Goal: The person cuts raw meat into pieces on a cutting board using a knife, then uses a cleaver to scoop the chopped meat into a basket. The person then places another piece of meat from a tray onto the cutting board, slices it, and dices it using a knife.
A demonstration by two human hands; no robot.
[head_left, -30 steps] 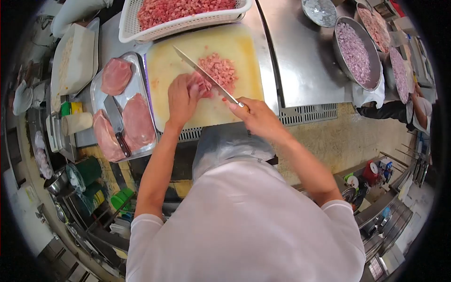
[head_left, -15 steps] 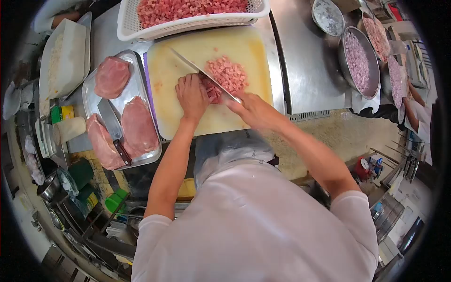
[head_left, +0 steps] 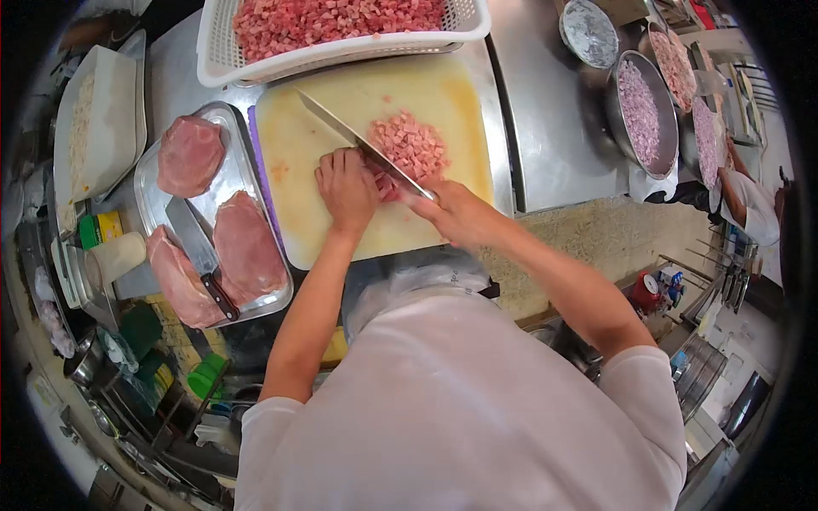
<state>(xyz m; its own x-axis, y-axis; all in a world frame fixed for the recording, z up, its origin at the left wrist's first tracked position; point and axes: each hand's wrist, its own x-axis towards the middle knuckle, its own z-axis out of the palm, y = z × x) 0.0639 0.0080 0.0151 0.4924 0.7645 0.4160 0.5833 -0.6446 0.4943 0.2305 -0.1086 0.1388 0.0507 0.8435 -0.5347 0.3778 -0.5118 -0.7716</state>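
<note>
My right hand is wrapped round the handle of a long kitchen knife, whose blade slants up and left across the cutting board. Under and beside the blade lies a small portion of pink raw meat, cut into strips. My left hand presses on this meat with bent fingers, close against the blade; the hand partly hides the meat. On the knife's far right side, a loose heap of diced meat spreads over the yellowish board.
Left of the board, a metal tray holds several slabs of raw meat and a second knife. A white basket of diced meat stands behind. Metal bowls of chopped pink pieces stand right, near another person.
The whole view has shifted slightly, with the tray and basket lower and further left. The knife has moved only a little against the meat; both hands keep their holds.
</note>
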